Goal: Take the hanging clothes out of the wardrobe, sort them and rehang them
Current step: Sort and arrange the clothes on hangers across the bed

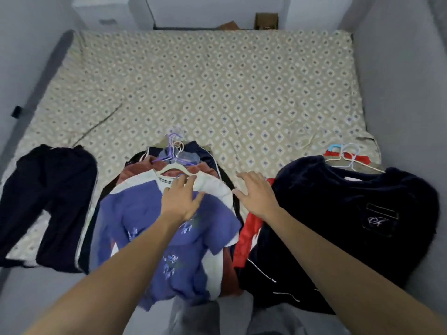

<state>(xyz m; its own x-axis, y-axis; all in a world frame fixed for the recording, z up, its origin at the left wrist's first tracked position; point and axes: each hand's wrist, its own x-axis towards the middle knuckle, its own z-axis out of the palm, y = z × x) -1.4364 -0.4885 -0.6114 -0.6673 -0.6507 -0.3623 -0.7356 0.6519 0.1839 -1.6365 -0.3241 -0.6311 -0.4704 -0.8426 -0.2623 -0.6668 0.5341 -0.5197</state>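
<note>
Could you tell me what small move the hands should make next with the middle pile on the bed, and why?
Probably the left hand should close on the white hanger of the purple and white top. That top lies uppermost on the middle pile, the hand's straight fingers already rest by its collar, and the right hand hovers open beside it, holding nothing.

a bed (217,81) is seen filling most of the view, covered by a beige sheet (266,97) printed with rows of pale diamonds with blue centres. the sheet is creased in places. grey walls (399,81) are seen on both sides of the bed. a small black object (17,111) is fixed to the left wall. beyond the far edge of the bed, a white cabinet (104,13) is seen at the left and a brown cardboard box (266,20) toward the right.
</note>
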